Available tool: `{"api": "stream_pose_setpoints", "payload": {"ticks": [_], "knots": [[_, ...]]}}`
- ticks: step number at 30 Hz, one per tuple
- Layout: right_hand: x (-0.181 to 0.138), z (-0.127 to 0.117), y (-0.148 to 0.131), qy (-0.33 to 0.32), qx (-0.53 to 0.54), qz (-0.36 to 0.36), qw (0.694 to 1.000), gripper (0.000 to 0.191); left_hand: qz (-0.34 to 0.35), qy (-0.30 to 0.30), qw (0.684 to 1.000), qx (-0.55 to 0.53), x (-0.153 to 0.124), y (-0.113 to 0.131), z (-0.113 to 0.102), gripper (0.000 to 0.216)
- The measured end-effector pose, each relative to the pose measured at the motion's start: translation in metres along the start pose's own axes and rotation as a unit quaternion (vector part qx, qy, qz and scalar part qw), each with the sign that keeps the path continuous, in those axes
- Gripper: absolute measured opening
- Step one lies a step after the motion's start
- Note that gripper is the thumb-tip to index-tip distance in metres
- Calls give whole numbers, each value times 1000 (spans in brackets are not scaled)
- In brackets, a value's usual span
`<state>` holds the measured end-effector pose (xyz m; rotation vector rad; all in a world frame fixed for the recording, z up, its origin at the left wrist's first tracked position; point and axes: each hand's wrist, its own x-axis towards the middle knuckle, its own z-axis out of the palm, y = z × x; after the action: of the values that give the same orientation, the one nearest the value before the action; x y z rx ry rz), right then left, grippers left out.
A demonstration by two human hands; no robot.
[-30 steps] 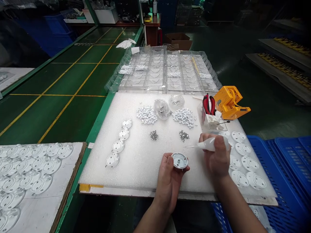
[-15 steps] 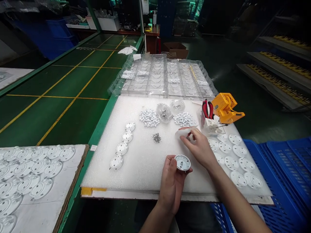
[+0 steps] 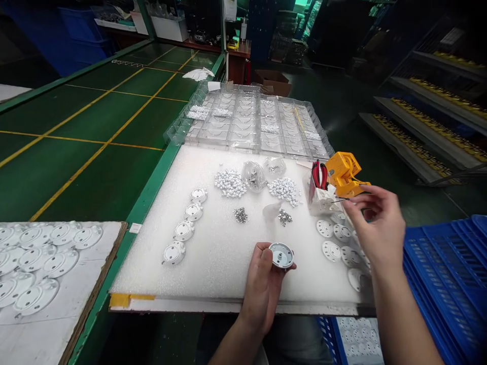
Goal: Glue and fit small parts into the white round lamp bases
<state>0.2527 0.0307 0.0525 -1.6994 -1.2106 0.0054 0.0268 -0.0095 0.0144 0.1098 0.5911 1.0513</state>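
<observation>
- Found round white housing (image 3: 281, 254) pinched by its rim between thumb and fingertips of left hand (image 3: 262, 289), open side up, held just above the near part of foam sheet (image 3: 213, 263).
- Noted right hand (image 3: 378, 228) well off to the right, beside clear tub (image 3: 319, 196) with red-handled pliers (image 3: 318, 175). Fingers loosely curled, thumb and forefinger close to thin dark rod (image 3: 340, 200); cannot tell whether pinching it or merely near.
- Counted four housings in left row (image 3: 184, 229), apart from larger right batch (image 3: 332, 249), the latter partly hidden behind the right forearm.
- Judged held housing as in work: set down with neither group.
- Logged ample stock on sheet: white parts piles (image 3: 230, 182) and metal bits (image 3: 284, 217), neither near exhausted.
- Compared with the view one second back: squeeze bottle (image 3: 272, 210) gone from right hand, now lying on the foam just beside the metal bits.
- Recorded right hand shifted from beside the housing to the tub; left hand's hold and the housing's place much as before.
</observation>
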Motion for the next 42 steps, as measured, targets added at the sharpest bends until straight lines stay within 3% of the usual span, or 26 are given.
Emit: {"api": "stream_pose_setpoints", "payload": {"ticks": [2,4,8,12,14,17,19,22,24,27,32,42], "knots": [[7,-1,9,-48,-44,-7,998,42,-1,5,1000,2,0,0,1,45],[11,3,13,-50,-76,-34,995,30,1,8,1000,5,0,0,1,46],[18,13,10,-20,-118,-97,988,31,9,14,1000,9,0,-1,1,45],[22,6,10,-24,-131,-123,983,28,7,15,1000,19,0,-1,2,44],[20,-3,9,55,-112,-107,986,21,4,17,1000,22,0,0,2,44],[10,-12,-1,226,17,-57,972,16,2,20,1000,24,-1,0,4,45],[-2,-10,-13,257,115,-24,959,21,2,21,999,25,-1,0,5,46],[-27,5,-31,165,185,26,968,23,6,25,999,24,0,0,5,46],[-45,17,-38,79,200,53,975,27,10,27,999,23,0,-1,5,46],[-63,29,-41,2,211,88,973,30,11,25,999,22,0,-1,6,46],[-69,35,-44,-37,219,99,970,28,13,28,999,24,0,-1,7,44],[-69,35,-48,-45,216,103,970,28,8,18,999,27,0,-2,5,43]]}}
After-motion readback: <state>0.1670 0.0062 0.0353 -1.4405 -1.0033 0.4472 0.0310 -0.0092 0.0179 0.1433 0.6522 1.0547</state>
